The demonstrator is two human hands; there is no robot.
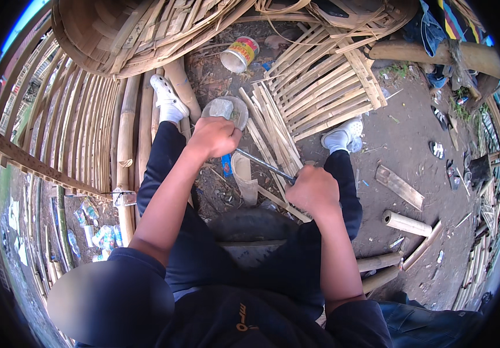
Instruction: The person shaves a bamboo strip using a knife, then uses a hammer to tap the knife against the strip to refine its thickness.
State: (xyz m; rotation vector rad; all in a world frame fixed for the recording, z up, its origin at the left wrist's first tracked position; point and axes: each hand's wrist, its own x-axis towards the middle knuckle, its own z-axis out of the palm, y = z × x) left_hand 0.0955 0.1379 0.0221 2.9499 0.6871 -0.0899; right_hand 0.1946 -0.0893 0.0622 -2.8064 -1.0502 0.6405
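I sit with both arms stretched out over my knees. My right hand (pixel 313 188) is closed around the handle of a long thin metal blade (pixel 264 165). The blade runs up and left to my left hand (pixel 214 136), which is closed over its far end. Just beyond my left hand a grey stone (pixel 222 108) rests on a round wooden block (pixel 239 113). A bundle of split bamboo slats (pixel 270 130) lies on the ground under the blade. My white shoes (pixel 167 98) (pixel 342 136) stand on either side.
A woven bamboo panel (pixel 325 81) lies ahead on the right, with a tin can (pixel 239 53) beside it. Thick bamboo poles (pixel 125 145) and a slatted frame fill the left. Short bamboo tubes (pixel 406 223) and sandals (pixel 438 149) lie on the dirt at right. An old tyre (pixel 250 223) sits between my legs.
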